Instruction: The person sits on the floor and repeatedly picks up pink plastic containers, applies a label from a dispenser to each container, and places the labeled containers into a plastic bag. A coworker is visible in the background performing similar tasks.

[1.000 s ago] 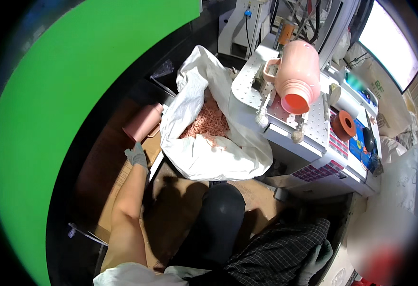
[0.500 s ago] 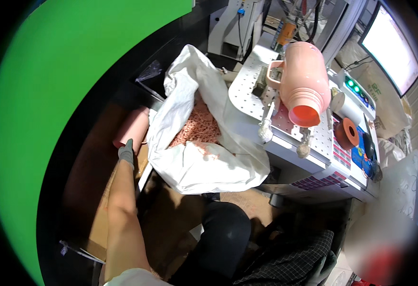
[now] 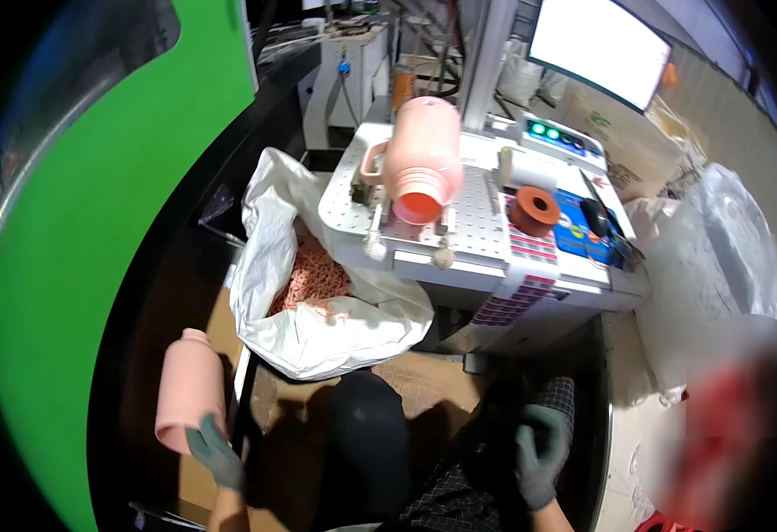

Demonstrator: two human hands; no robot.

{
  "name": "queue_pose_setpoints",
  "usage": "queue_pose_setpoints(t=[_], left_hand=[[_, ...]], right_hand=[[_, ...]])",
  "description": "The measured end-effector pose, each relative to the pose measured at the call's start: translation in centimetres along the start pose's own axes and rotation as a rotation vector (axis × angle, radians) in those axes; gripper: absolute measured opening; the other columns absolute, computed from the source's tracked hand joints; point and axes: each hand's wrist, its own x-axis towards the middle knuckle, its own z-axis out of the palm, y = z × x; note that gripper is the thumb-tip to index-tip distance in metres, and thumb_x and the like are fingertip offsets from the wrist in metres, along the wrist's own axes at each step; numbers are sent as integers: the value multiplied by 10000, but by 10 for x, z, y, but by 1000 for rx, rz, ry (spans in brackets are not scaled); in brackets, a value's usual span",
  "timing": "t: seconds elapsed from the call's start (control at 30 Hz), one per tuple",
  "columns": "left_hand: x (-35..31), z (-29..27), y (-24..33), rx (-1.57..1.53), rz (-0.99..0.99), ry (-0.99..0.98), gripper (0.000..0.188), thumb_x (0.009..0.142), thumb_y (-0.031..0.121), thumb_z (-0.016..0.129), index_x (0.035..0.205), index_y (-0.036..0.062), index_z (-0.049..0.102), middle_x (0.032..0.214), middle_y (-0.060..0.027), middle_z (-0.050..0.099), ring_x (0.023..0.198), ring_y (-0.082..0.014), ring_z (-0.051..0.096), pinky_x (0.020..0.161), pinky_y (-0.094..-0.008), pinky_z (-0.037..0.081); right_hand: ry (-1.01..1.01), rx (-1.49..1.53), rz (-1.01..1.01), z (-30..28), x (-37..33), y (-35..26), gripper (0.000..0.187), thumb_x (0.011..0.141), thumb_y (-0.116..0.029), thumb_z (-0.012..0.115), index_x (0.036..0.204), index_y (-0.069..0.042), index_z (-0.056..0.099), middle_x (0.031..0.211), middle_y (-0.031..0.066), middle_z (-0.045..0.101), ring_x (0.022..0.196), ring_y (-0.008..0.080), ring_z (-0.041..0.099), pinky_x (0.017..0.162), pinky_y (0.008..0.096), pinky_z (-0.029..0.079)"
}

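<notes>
My left hand (image 3: pixel 215 454), in a grey-green glove, grips a pink thermos shell (image 3: pixel 190 386) at its open wide end. The shell's narrow neck points away from me, over the box at the left. My right hand (image 3: pixel 539 457), gloved too, hovers by my right thigh with thumb and fingers apart and nothing visible in it. Another pink thermos shell (image 3: pixel 428 146), with a handle on its left side, rests on the perforated white worktable (image 3: pixel 477 232), its open mouth towards me. Two short supports with wrapped ends stick out beneath it.
A white sack (image 3: pixel 379 324) of pink plastic scraps (image 3: pixel 316 275) stands left of the worktable. An orange-brown tape roll (image 3: pixel 534 211), a white roll and a control box (image 3: pixel 561 142) with green lights lie to the right. A monitor (image 3: pixel 597 49) hangs behind. A green machine panel (image 3: pixel 69 222) borders the left.
My left hand has come nearer to me with the pink thermos shell. My right hand has come into view. The view has swung to the right.
</notes>
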Motion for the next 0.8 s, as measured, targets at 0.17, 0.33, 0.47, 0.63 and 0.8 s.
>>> queue_pose_setpoints(t=[0.17,0.33,0.47,0.63,0.8], left_hand=[[-17,-77,128,-351,581,-372,496,919,240,724,1313,-34,598,1320,-222,608,1193,-386,595,1002,-497,489],[-49,-61,223,-714,773,-709,558,859,310,764,1282,-13,597,1218,-201,631,1165,-397,620,1050,-538,474],[-36,-81,260,-639,600,-339,644,682,185,854,1231,-25,590,1139,-201,620,1048,-407,609,910,-493,516],[-96,-69,320,-981,1044,-685,872,661,418,924,1373,45,587,1250,-158,637,1119,-349,651,920,-492,519],[-95,-85,366,-723,1222,-790,812,682,551,851,1317,86,650,1219,-77,651,1065,-247,644,910,-411,501]], right_hand=[[-116,940,357,51,30,-46,572,1010,-150,622,1528,-22,417,1422,107,563,1261,218,580,1056,333,485],[145,978,31,-29,7,-14,775,975,-538,650,1467,28,457,1343,107,602,1253,217,580,1082,386,482],[317,521,36,-79,-67,5,873,739,-322,872,1430,20,462,1351,134,573,1223,240,597,1049,416,515],[-27,33,-264,-62,-114,-48,800,728,-334,908,1359,-8,540,1314,156,604,1199,334,620,1044,450,490],[93,-292,-290,-93,-142,-14,487,777,-244,868,1173,-32,678,1163,145,674,1040,358,675,923,427,544]])
